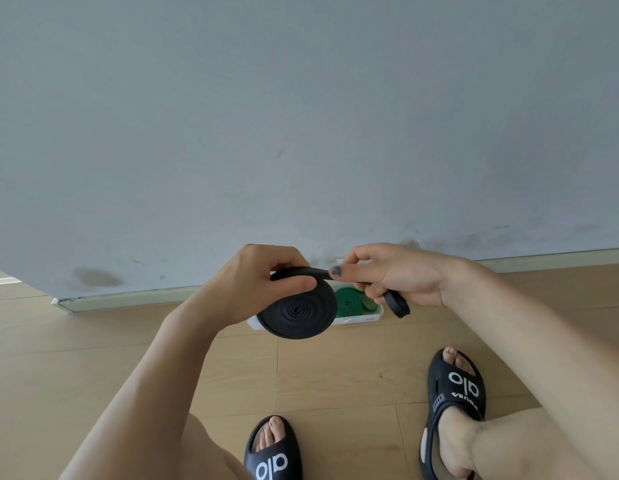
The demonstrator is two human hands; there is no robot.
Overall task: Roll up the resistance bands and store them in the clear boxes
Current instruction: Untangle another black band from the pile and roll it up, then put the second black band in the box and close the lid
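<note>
Two hands [266,282] [398,275] gripping black band [297,315], coil left, tail right

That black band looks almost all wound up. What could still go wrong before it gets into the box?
1. The black band coil is held only by the left hand near its top edge; if that grip eases, the springy coil may unwind.
2. The loose tail hangs from the right hand; slack there could leave the last turn loose.
3. The clear box on the floor already holds a green band, so the wide black coil might fit tightly.
</note>
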